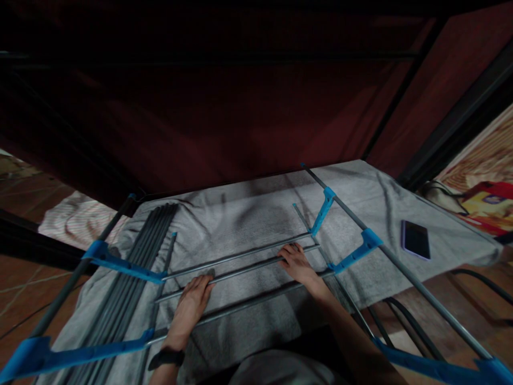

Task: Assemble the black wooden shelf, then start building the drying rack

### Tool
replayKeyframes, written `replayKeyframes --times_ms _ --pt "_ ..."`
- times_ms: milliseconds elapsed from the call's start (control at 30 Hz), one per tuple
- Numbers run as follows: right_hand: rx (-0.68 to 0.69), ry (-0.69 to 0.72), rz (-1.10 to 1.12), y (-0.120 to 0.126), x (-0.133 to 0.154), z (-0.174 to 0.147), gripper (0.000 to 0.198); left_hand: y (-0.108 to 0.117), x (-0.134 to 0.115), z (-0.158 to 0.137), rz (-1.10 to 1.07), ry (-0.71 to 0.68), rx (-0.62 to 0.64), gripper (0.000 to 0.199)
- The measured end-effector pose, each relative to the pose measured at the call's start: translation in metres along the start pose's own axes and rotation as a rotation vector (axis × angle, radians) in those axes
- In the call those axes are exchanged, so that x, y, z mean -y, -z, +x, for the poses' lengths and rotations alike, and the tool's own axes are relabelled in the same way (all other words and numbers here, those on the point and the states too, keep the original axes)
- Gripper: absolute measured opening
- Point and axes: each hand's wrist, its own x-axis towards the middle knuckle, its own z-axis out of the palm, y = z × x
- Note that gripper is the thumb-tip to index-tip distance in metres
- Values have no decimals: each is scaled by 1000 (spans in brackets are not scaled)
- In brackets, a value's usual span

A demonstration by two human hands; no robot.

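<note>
My left hand [194, 297], a dark band on its wrist, is closed over the left part of a thin grey metal tube [245, 270]. Farther right, my right hand [295, 262] grips the same tube, its fingers curled over the top. The tube lies between two other crossbars, a far crossbar [236, 258] and a near crossbar [248, 303]. These two run between blue plastic brackets, such as the left bracket [124, 263] and the right bracket [355, 254], on the rack frame's long side poles [417, 289]. The held tube's ends lie close to the inner side tubes.
Several loose grey tubes [132, 267] lie side by side on the left of the grey cloth [256, 206]. A phone [416, 239] rests on the cloth at the right. Beyond stands a dark red panel [248, 117]. A red and yellow package [489, 206] is at the far right.
</note>
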Motion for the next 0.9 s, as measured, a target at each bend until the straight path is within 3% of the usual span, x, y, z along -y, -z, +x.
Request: replayKeyframes --times_ms 167,400,633,800,900 --pt "-88 -56 -49 2 -3 -6 20 3 -3 1 62 -18 7 36" --pt "-349 -207 60 16 -8 -22 36 7 -8 1 64 -42 4 36" --pt "-621 -558 375 8 -26 -36 17 12 -13 2 64 -45 9 36" --pt "-741 -727 721 3 -41 -34 19 15 -16 2 47 -42 -25 36" --pt "-789 -798 1053 9 -42 -31 26 16 -18 1 34 -41 -22 36"
